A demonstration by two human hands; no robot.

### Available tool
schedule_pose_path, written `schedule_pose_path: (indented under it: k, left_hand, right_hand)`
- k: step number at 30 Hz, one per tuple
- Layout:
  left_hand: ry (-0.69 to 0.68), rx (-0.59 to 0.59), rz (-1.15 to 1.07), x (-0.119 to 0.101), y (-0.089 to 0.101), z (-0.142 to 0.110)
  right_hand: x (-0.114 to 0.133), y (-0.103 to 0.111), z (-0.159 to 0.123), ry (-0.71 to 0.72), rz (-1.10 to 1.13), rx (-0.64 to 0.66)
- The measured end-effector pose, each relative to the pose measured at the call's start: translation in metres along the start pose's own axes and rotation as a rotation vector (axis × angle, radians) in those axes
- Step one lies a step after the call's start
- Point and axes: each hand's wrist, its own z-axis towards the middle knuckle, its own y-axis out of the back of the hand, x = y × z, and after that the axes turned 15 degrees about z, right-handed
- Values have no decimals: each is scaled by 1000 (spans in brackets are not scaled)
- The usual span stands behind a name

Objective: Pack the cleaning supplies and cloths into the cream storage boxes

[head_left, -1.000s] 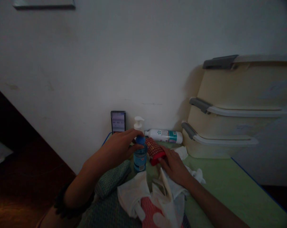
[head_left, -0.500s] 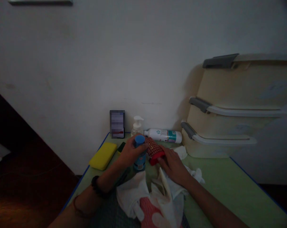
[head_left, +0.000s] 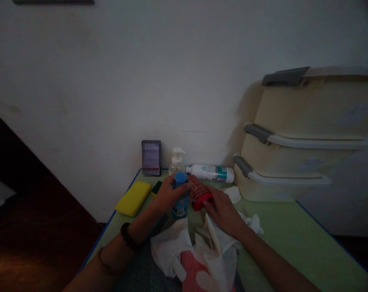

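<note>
My left hand (head_left: 169, 194) is wrapped round the upper part of an upright blue bottle (head_left: 180, 205), just below its blue cap. To the right, my right hand (head_left: 222, 207) grips the near end of a red patterned pouch (head_left: 199, 191), thumb at its bright red edge and the other fingers along its right side. The pouch lies close beside the bottle. Below both hands spreads a crumpled white cloth (head_left: 171, 243) with a red patch. Behind the bottle stands a clear pump bottle (head_left: 177, 160) with a white head, partly hidden.
A yellow sponge (head_left: 133, 198) lies at the left of the green table (head_left: 281, 235), with a dark green scrubber (head_left: 156, 188) beside it. A phone (head_left: 151, 158) leans on the wall. A white bottle (head_left: 211, 172) lies on its side by stacked cream bins (head_left: 272, 162).
My left hand has moved from the top of the blue cap down round the bottle. Its forearm dropped lower, uncovering the yellow sponge and covering the green textured cloth. My right hand stayed put.
</note>
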Motion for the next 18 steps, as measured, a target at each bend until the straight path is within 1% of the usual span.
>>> schedule_pose_path:
  k: [3,10,18]
  left_hand:
    - [-11,-18,-20,-2,0,0]
    - [-22,-21,-31,-2,-2,1]
    - [-82,-108,43,-3,0,1]
  right_hand:
    - [0,0,0,1,-1,-2]
    - [-1,0,0,-8,5,-2]
    - [2,1,0,-14,2,-7]
